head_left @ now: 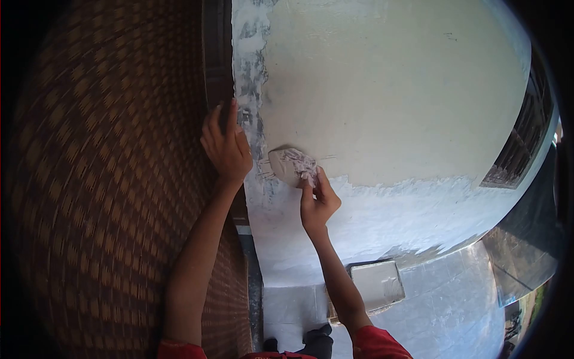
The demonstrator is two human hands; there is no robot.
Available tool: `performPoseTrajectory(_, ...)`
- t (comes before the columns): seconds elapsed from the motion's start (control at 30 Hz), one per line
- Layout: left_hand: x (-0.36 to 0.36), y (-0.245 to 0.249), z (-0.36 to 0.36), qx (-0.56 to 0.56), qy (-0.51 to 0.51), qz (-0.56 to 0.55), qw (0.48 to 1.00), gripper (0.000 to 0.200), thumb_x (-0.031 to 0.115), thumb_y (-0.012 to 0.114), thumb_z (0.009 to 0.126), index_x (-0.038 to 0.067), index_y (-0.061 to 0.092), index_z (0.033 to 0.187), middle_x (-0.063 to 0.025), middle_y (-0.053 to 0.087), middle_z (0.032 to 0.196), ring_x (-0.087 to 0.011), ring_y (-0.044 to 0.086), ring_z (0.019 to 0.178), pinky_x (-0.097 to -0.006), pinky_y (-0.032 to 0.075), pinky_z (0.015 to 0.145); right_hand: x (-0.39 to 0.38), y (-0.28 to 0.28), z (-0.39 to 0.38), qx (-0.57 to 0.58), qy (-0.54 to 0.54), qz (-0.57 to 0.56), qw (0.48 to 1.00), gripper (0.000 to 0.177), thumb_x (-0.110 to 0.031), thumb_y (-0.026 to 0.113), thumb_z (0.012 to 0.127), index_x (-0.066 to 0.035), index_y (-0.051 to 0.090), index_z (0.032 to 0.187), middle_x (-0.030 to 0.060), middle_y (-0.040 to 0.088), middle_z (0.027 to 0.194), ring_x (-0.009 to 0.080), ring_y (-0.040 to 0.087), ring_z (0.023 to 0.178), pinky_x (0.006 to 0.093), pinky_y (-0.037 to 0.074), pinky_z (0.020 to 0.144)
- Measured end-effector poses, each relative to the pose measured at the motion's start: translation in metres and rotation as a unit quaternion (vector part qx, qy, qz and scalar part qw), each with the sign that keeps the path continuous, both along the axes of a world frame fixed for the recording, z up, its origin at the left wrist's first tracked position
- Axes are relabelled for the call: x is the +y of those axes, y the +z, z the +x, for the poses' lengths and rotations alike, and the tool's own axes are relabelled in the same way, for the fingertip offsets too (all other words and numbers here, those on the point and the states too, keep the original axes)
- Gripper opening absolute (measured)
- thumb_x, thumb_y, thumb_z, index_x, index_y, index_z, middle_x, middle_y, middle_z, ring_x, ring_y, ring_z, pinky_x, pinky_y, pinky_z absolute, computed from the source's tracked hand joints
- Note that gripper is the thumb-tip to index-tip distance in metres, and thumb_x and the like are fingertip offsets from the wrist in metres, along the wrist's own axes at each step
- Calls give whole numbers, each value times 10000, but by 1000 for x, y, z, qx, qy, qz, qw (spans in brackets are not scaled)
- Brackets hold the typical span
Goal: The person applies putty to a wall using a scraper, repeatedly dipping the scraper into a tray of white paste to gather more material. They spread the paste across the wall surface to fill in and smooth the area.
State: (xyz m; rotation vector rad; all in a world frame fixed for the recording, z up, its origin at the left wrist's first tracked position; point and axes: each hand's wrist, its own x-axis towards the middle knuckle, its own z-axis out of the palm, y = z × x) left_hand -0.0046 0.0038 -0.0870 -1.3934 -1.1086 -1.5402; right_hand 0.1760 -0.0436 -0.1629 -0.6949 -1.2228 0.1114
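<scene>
1. Your left hand (226, 146) is spread flat with the fingers pointing up. It holds nothing and presses against the left edge of the wall (388, 90). The woven panel (101, 179) fills the view to its left.
2. Your fingertips there lie where the dark frame (216, 54) meets the wall. A rough strip of white putty (248, 60) runs down that left edge, just beside your hand.
3. Just right of your left hand, the putty blade (287, 164) lies flat against the wall, close to the left edge and at about mid-height. Its face is smeared with grey-white putty.
4. Your right hand (317, 203) is closed on the blade's lower right corner, pinching it between fingers and thumb from below. The two hands are near each other but do not touch.
5. The upper wall is smooth and pale, while the lower part, from the blade rightwards, carries a whiter, uneven coat.
6. Below your right forearm, a flat tray (378, 284) smeared with putty sits on the floor (442, 311) at the foot of the wall.
7. At the wall's right edge is a dark window grille (519, 143).
</scene>
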Motion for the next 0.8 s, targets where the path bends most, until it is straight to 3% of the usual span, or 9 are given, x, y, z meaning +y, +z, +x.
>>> performPoseTrajectory(0.1, -1, 0, 1, -1, 10, -5, 1000, 458, 200, 355, 965, 155, 466, 1407, -178, 466, 1331, -366, 445, 1202, -488, 337, 950, -12, 16, 35, 191, 22, -36, 981, 349, 34, 610, 892, 140, 537, 1216, 213, 657, 1047, 193, 646, 932, 305, 540, 810)
performPoseTrajectory(0.17, -1, 0, 1, 0, 7, -2, 1000, 458, 203, 356, 966, 156, 466, 1407, -176, 465, 1333, -367, 446, 1200, -488, 336, 952, -15, 17, 61, 236, 12, -11, 972, 362, 45, 599, 897, 158, 512, 1230, 220, 650, 1057, 187, 636, 950, 308, 522, 849)
performPoseTrajectory(0.27, -3, 0, 2, -1, 3, -4, 1000, 456, 207, 356, 967, 158, 466, 1408, -173, 462, 1337, -367, 445, 1199, -488, 333, 957, -23, 5, 37, 113, 70, -11, 991, 335, 31, 639, 866, 117, 575, 1183, 197, 680, 993, 163, 648, 879, 281, 538, 782)
performPoseTrajectory(0.37, -4, 1, 1, 1, 12, -7, 1000, 454, 210, 353, 970, 160, 466, 1408, -170, 456, 1344, -362, 438, 1208, -484, 330, 960, -10, -16, 6, -27, 42, 23, 998, 342, 25, 682, 810, 56, 630, 1146, 174, 707, 920, 150, 680, 799, 277, 563, 704)
performPoseTrajectory(0.47, -3, -1, 1, 4, 26, -13, 1000, 453, 213, 351, 974, 164, 461, 1411, -166, 447, 1352, -357, 426, 1222, -481, 328, 964, 1, -15, 25, 15, 19, -44, 999, 343, 31, 679, 811, 50, 631, 1150, 180, 705, 935, 169, 691, 800, 285, 569, 707)
performPoseTrajectory(0.5, -2, -1, 0, 4, 32, -14, 999, 454, 215, 350, 975, 167, 457, 1414, -164, 442, 1356, -355, 419, 1229, -479, 326, 966, 4, -13, 39, 31, 10, -21, 999, 354, 33, 668, 830, 64, 610, 1178, 186, 701, 950, 167, 681, 832, 286, 569, 715)
performPoseTrajectory(0.67, -4, 2, 2, 0, 40, -18, 999, 458, 217, 353, 977, 200, 441, 1426, -150, 429, 1370, -363, 401, 1248, -493, 322, 972, -18, 17, 92, 150, 37, -49, 987, 365, 41, 592, 900, 147, 513, 1240, 205, 632, 1128, 196, 616, 1013, 323, 518, 885)
performPoseTrajectory(0.73, -6, 1, 3, -1, 35, -30, 999, 462, 213, 359, 976, 212, 433, 1432, -145, 418, 1382, -370, 390, 1259, -504, 320, 975, -36, 29, 98, 158, 46, -50, 985, 370, 38, 593, 901, 145, 510, 1246, 202, 632, 1128, 195, 614, 1016, 317, 515, 885)
performPoseTrajectory(0.8, -14, 3, 6, -9, 104, -95, 990, 469, 208, 378, 973, 225, 418, 1440, -132, 382, 1418, -380, 355, 1290, -527, 315, 980, -52, 38, 104, 163, 58, -47, 984, 383, 25, 599, 903, 141, 503, 1254, 200, 628, 1129, 193, 609, 1027, 301, 511, 877)
